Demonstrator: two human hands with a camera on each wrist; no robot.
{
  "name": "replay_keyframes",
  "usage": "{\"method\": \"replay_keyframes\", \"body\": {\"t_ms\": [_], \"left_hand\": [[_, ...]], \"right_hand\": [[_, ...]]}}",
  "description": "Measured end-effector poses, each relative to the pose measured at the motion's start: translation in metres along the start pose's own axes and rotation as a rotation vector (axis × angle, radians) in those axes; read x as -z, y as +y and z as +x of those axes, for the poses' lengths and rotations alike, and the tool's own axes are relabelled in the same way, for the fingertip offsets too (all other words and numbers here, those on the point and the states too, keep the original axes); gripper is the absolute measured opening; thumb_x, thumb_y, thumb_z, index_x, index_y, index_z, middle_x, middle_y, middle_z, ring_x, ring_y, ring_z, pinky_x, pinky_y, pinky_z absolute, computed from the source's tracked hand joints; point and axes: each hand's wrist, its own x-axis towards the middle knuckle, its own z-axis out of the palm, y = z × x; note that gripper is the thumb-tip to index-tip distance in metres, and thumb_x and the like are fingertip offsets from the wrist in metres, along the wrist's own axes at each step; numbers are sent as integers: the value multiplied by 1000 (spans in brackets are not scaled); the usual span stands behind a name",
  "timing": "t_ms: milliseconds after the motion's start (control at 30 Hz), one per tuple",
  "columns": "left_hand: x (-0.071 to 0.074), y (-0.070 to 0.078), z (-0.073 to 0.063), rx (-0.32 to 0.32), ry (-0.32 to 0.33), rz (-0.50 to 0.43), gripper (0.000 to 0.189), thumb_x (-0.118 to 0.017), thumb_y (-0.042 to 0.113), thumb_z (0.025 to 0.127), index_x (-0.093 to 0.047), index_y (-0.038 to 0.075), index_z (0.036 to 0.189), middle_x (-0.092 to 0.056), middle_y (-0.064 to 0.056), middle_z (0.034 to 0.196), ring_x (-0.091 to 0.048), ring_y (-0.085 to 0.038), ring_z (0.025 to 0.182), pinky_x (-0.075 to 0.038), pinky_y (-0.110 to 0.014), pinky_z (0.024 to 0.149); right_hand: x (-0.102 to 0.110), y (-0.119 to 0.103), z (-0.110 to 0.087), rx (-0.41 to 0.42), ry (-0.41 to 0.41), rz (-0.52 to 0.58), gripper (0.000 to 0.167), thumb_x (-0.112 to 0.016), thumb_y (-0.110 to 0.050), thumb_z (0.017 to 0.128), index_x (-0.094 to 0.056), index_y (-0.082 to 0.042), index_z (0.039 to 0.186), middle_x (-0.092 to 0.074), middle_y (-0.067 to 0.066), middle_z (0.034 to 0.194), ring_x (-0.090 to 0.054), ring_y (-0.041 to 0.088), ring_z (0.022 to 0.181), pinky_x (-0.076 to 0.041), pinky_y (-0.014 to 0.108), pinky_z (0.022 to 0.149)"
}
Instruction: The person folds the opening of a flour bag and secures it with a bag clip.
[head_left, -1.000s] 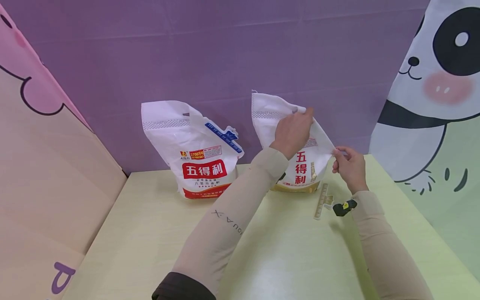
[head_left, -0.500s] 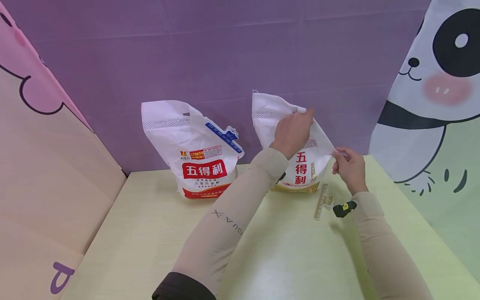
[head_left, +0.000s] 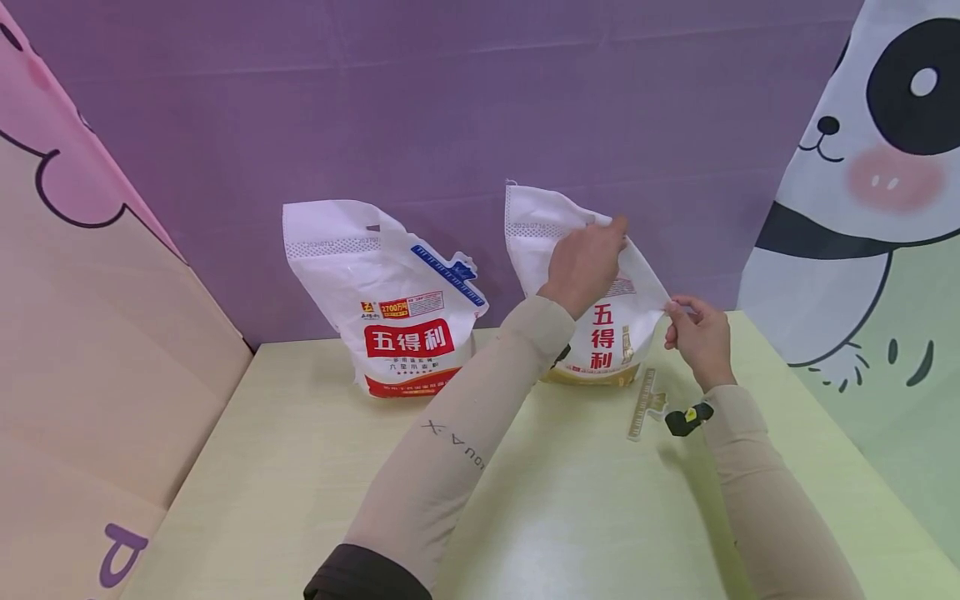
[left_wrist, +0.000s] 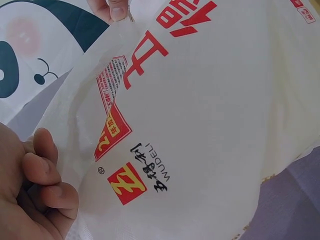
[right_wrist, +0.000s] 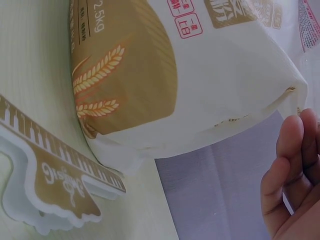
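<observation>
A white flour bag (head_left: 600, 287) with red characters and a gold base stands at the back of the table. My left hand (head_left: 587, 265) grips its slanting upper edge, fingers curled at the fold in the left wrist view. At the bag's right corner my right hand (head_left: 699, 333) pinches the plastic between thumb and fingers, drawing that side out taut. Below the right hand lies a gold bag clip (head_left: 643, 406) with a piano-key pattern; the right wrist view shows this clip (right_wrist: 55, 170) beside the bag's base.
Left of it stands a second white flour bag (head_left: 408, 354) with a red label, its top folded over under a blue clip (head_left: 450, 273). A purple cloth (head_left: 420, 100) hangs behind the table (head_left: 300, 467). Printed panels flank both sides.
</observation>
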Motion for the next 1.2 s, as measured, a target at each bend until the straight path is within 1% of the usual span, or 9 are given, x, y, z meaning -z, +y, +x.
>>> {"method": "replay_keyframes", "body": {"t_ms": [200,433,633,800,867,967,1067,1200], "left_hand": [[-1,0,-1,9,-6,-12,22,-51,30,108,-56,20,128,-74,2,106,-65,-11,81,-53,-26,68],[-1,-1,-2,-12,17,-17,20,-50,30,109,-56,19,124,-74,0,103,-67,-13,82,-54,-27,69],[-1,-1,-1,-8,25,-23,19,-48,31,109,-56,19,122,-73,0,101,-66,-13,82,-53,-27,68],[0,-1,-1,-3,15,-27,19,-49,31,109,-55,20,123,-73,1,101,-67,-14,84,-53,-27,68],[0,-1,-1,2,13,-32,18,-49,31,109,-55,20,122,-73,1,102,-67,-14,85,-53,-28,69],[0,-2,-1,11,8,-38,17,-49,31,109,-55,20,121,-74,1,103,-68,-14,86,-53,-28,70],[0,-2,-1,15,6,-41,17,-49,31,109,-55,20,120,-74,1,102,-68,-14,87,-53,-28,70],[-1,-2,-1,26,3,-30,17,-49,32,109,-55,21,120,-73,2,101,-67,-14,85,-52,-28,68]], "right_hand": [[0,0,-1,12,3,18,35,-58,-28,105,-61,1,126,-55,-15,53,-56,0,46,-55,19,54],[0,1,-3,19,33,3,37,-59,-31,105,-63,0,125,-55,-14,55,-57,1,47,-55,18,54],[3,5,-6,14,52,13,34,-61,-29,104,-63,-2,125,-56,-14,55,-57,1,48,-54,17,54],[9,11,-10,-17,39,44,27,-62,-27,103,-63,-3,116,-57,-15,54,-57,1,47,-54,18,54],[12,13,-12,-28,23,42,22,-62,-26,103,-63,-5,111,-58,-15,54,-58,1,47,-54,18,54],[15,16,-16,-45,-17,21,21,-61,-28,103,-63,-7,109,-59,-15,56,-59,1,49,-54,18,55],[18,18,-21,-54,-81,-61,27,-59,-29,105,-63,-3,113,-59,-15,58,-60,2,53,-53,19,58],[24,21,-28,-62,-207,-181,36,-56,-29,106,-61,3,121,-61,-11,66,-63,4,62,-55,23,64]]}}
